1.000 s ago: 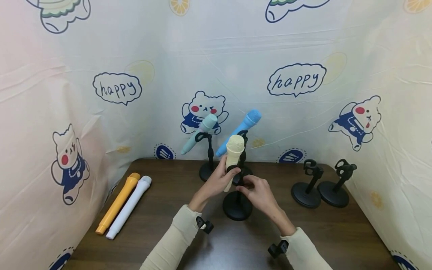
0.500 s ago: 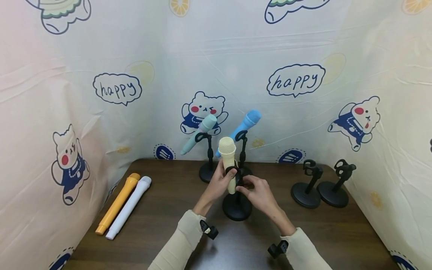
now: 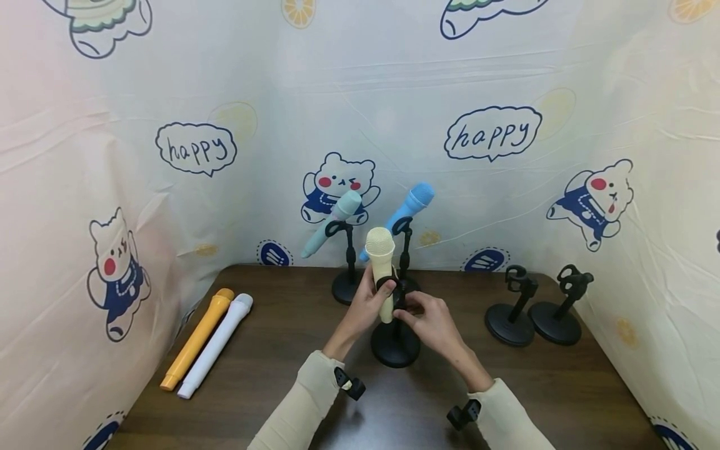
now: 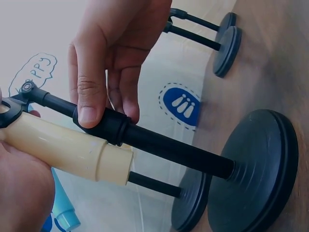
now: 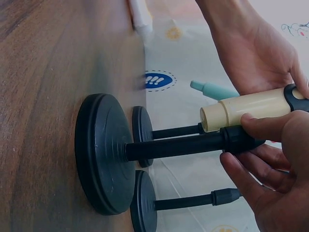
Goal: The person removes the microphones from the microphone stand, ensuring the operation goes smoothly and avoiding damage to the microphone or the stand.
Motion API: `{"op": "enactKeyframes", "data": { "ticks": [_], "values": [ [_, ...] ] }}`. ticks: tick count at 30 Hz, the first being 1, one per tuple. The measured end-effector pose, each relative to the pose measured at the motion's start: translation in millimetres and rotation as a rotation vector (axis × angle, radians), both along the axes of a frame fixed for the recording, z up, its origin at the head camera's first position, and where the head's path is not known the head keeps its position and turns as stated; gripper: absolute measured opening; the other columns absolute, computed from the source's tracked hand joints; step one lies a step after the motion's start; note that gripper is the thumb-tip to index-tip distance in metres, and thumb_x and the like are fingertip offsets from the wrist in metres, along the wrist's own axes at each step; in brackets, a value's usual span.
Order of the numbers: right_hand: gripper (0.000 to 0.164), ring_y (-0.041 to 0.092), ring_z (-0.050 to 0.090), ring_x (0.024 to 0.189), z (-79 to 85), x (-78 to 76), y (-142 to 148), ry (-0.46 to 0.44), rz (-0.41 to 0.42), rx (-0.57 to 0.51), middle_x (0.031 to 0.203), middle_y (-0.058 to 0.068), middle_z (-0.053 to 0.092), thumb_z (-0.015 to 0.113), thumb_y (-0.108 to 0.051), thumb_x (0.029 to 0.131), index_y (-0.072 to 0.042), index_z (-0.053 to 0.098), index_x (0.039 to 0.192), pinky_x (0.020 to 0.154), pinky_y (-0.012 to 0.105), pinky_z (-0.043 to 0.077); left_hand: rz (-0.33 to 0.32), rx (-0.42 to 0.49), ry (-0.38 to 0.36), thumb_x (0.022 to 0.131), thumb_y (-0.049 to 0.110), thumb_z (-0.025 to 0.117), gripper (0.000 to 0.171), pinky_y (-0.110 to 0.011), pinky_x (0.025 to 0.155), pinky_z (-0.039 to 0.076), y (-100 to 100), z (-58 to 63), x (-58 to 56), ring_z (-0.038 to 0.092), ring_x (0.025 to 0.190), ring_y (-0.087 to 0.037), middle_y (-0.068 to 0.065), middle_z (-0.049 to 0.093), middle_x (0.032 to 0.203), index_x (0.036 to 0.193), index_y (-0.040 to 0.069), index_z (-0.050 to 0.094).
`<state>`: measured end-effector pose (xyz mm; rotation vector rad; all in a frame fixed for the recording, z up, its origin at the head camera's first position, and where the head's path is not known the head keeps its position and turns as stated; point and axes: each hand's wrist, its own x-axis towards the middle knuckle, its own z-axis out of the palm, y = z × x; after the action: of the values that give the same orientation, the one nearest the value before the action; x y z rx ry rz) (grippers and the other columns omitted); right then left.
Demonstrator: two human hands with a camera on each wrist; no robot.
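A cream microphone (image 3: 380, 245) sits in the clip ring of a black microphone stand (image 3: 395, 345), its head up and its body close along the pole. My left hand (image 3: 368, 301) grips the microphone at the ring, the thumb in front. With thumb and fingers my right hand (image 3: 429, 319) pinches the collar on the stand's pole, as the left wrist view shows. The stand's round base (image 4: 256, 169) rests on the table. In the right wrist view the cream microphone's tail end (image 5: 212, 117) lies right beside the collar.
Behind stand a mint microphone (image 3: 332, 225) and a blue microphone (image 3: 419, 199), each tilted in its own black stand. An orange microphone (image 3: 197, 340) and a white microphone (image 3: 215, 347) lie at left. Two stands without microphones (image 3: 510, 325) are at right on the wooden table (image 3: 270, 375).
The cream microphone has swung left and more upright against the pole, my left hand moving slightly with it. Over the last half second almost nothing moved. My right hand stays on the pole.
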<state>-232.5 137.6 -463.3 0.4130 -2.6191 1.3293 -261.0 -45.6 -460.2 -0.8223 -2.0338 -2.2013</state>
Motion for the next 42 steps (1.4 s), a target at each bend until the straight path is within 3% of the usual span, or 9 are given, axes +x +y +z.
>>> {"op": "enactKeyframes", "data": {
  "ticks": [6, 12, 20, 31, 37, 42],
  "values": [
    [0.021, 0.018, 0.076, 0.096, -1.1, -0.3, 0, -0.012, -0.005, -0.003, 0.106, 0.007, 0.077, 0.084, -0.016, 0.093, -0.011, 0.076, 0.111, 0.087, 0.037, 0.065, 0.018, -0.015, 0.0, 0.112, 0.026, 0.056, 0.065, -0.063, 0.124, 0.033, -1, 0.3, 1.7, 0.048, 0.142, -0.036, -0.029, 0.042, 0.155, 0.166, 0.01, 0.022],
    [0.02, 0.019, 0.077, 0.095, -1.3, 0.5, 0, -0.014, 0.0, -0.018, 0.105, 0.007, 0.077, 0.085, -0.016, 0.092, -0.011, 0.076, 0.11, 0.085, 0.035, 0.066, 0.008, -0.043, 0.008, 0.111, 0.02, 0.058, 0.061, -0.058, 0.122, 0.038, -4, 6.1, 2.3, 0.052, 0.137, -0.03, -0.024, 0.047, 0.151, 0.163, 0.011, 0.028],
    [0.021, 0.017, 0.076, 0.094, -1.0, 1.4, 1, -0.011, 0.006, -0.017, 0.107, 0.007, 0.077, 0.085, -0.014, 0.092, -0.012, 0.076, 0.111, 0.085, 0.034, 0.065, -0.01, -0.105, 0.072, 0.108, 0.018, 0.062, 0.06, -0.06, 0.119, 0.042, -17, 28.1, 1.0, 0.056, 0.132, -0.033, -0.029, 0.053, 0.145, 0.159, 0.006, 0.033],
    [0.022, 0.018, 0.076, 0.096, 1.1, 1.4, 1, -0.004, 0.01, 0.007, 0.106, 0.007, 0.077, 0.085, -0.015, 0.092, -0.011, 0.076, 0.111, 0.087, 0.035, 0.065, 0.102, -0.212, 0.049, 0.105, 0.027, 0.07, 0.064, -0.063, 0.109, 0.048, -22, 56.2, 6.5, 0.059, 0.127, -0.034, -0.015, 0.057, 0.148, 0.159, 0.015, 0.039],
    [0.023, 0.019, 0.075, 0.1, 3.1, 0.9, 2, 0.009, 0.032, 0.007, 0.108, 0.006, 0.076, 0.085, -0.017, 0.093, -0.012, 0.075, 0.113, 0.091, 0.04, 0.065, 0.179, -0.234, 0.041, 0.102, 0.027, 0.074, 0.061, -0.057, 0.103, 0.054, -20, 59.4, 6.9, 0.063, 0.119, -0.035, -0.013, 0.06, 0.144, 0.154, 0.015, 0.046],
    [0.022, 0.02, 0.075, 0.101, 2.7, 0.2, 2, 0.023, 0.038, -0.001, 0.109, 0.006, 0.077, 0.084, -0.016, 0.093, -0.012, 0.076, 0.114, 0.092, 0.04, 0.065, 0.234, -0.215, 0.052, 0.099, 0.025, 0.079, 0.063, -0.061, 0.106, 0.054, -19, 62.3, 6.1, 0.062, 0.126, -0.036, -0.013, 0.06, 0.145, 0.154, 0.015, 0.049]
  ]
}}
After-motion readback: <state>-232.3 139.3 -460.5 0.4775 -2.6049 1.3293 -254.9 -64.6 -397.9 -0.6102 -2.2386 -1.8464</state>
